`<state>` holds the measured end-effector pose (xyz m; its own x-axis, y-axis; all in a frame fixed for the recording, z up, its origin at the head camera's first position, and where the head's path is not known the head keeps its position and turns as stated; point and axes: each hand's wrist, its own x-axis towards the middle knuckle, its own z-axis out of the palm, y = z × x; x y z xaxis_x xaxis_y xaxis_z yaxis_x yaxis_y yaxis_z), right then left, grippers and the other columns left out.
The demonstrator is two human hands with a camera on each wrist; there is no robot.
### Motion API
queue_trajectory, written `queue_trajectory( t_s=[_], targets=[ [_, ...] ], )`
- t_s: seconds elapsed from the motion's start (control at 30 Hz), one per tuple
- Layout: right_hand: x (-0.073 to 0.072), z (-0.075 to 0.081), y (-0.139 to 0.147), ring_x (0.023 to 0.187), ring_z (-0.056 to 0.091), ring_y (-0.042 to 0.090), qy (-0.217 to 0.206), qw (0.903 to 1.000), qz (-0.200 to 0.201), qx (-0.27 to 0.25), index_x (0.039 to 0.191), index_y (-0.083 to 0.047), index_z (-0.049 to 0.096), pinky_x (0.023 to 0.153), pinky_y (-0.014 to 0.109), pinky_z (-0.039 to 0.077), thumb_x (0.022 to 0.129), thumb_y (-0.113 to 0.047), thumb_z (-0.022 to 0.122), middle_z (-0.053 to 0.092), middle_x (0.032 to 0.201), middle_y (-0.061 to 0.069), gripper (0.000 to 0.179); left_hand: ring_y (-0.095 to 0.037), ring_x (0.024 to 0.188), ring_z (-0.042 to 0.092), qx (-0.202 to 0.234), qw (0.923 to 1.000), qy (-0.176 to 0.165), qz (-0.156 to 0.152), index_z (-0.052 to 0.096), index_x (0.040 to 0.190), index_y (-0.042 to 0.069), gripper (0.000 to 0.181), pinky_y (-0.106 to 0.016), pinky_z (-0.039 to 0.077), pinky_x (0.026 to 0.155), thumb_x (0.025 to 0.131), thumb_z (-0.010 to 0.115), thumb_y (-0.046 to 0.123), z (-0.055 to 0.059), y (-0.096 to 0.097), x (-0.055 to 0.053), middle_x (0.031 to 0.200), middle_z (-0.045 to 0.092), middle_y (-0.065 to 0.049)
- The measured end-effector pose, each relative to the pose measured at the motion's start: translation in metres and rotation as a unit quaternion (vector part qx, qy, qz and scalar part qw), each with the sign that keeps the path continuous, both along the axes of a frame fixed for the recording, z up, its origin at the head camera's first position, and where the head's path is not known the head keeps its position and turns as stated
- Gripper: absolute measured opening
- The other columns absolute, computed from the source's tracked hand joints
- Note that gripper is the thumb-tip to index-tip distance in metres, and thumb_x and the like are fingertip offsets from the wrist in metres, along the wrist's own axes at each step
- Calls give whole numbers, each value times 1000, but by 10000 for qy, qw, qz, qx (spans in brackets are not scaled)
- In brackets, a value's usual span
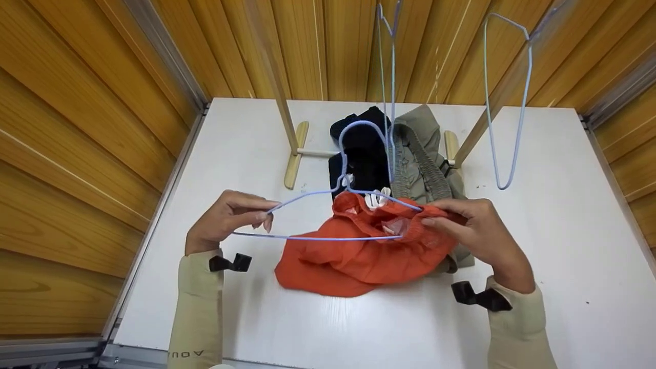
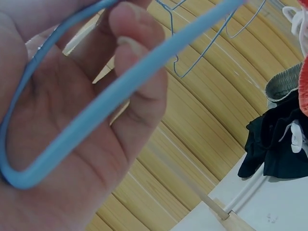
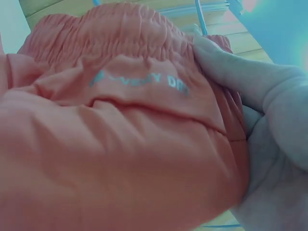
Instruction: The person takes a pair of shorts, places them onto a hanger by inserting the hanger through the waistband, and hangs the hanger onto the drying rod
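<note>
My left hand (image 1: 228,219) pinches the left end of a blue wire hanger (image 1: 312,238); in the left wrist view the hanger's bent corner (image 2: 21,175) lies across the palm. Orange-red shorts (image 1: 353,261) with an elastic waistband and white drawstring hang from the hanger's right end, which reaches inside the waistband. My right hand (image 1: 479,230) grips the waistband at that end, thumb on the near side. Close up in the right wrist view, the shorts (image 3: 120,139) show pale lettering below the gathered waistband (image 3: 130,29). The hanger's right corner is hidden in the cloth.
Behind the shorts lie black clothing (image 1: 366,159) and grey-green trousers or shorts (image 1: 417,159) on a white table (image 1: 328,328). A wooden rack (image 1: 279,97) stands over them. Two more blue hangers, one in the middle (image 1: 393,102) and one at right (image 1: 520,123), hang above.
</note>
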<state>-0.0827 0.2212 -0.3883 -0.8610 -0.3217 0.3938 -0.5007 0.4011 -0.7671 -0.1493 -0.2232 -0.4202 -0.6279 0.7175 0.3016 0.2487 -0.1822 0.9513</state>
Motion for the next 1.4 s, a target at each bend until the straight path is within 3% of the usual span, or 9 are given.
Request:
queue_trajectory(
  t_s=[0.27,0.6,0.87,1.13,1.4],
  targets=[
    [2,6,-8,76,66,2,315,9995,89,50,95,-8,76,67,11,50,74,8,76,74,84,5,26,-17,76,61,-79,9997,80,-230,67,119,-2,31,-27,49,68,92,52,-9,4,9,-4,85,69,-2],
    [2,11,-18,80,67,0,435,9990,64,-48,98,-5,75,72,11,52,74,8,76,75,89,7,27,-16,78,65,-436,9987,159,-205,69,118,6,33,-29,52,72,92,54,-7,10,24,-8,82,69,-8],
    [2,10,-23,77,64,-1,657,9969,-402,-170,96,0,74,71,8,50,72,13,75,74,87,11,28,-16,80,65,-443,9987,100,-224,68,119,4,30,-28,52,73,93,55,-4,12,33,-11,84,71,-5],
    [2,13,-25,77,62,0,633,9953,-665,-309,98,0,74,71,9,49,74,13,74,73,91,-1,28,-17,79,66,-298,9986,248,-347,67,121,2,31,-29,52,72,93,53,-6,11,41,-14,83,70,-11],
    [2,11,-27,78,62,0,666,9940,-732,-472,99,2,73,72,9,49,73,15,73,73,94,-4,28,-17,79,66,-428,9989,118,-171,67,119,2,28,-27,52,73,94,57,0,12,46,-13,85,71,-4]
  ],
)
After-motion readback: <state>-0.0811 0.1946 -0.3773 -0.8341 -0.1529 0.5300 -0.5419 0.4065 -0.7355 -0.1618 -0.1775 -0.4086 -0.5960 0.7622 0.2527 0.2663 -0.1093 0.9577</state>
